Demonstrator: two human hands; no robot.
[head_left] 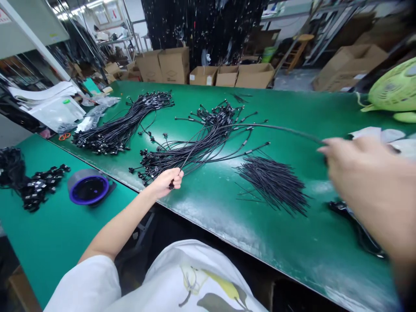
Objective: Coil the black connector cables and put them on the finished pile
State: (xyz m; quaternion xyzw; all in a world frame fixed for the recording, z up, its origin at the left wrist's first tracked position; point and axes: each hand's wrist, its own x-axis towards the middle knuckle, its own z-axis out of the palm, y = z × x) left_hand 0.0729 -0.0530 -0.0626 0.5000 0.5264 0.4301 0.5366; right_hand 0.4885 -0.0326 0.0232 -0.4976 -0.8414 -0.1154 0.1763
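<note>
My left hand (167,182) is closed around the ends of several black cables at the near edge of the green workbench (214,216). These cables belong to a loose bundle of black connector leads (198,147) fanning out across the bench. My right hand (367,186), blurred, is raised at the right and appears to grip one long black cable (286,129) stretching from that bundle. Beyond my left hand lies a second bundle of leads (120,123). A pile of thin black cable ends (274,184) sits to the right of the main bundle.
A second green bench (55,234) at the lower left holds black connectors (40,188) and a tape roll with a purple rim (88,186). Plastic bags (55,110) lie at the far left, a green fan (394,86) at the right, and cardboard boxes (173,65) behind.
</note>
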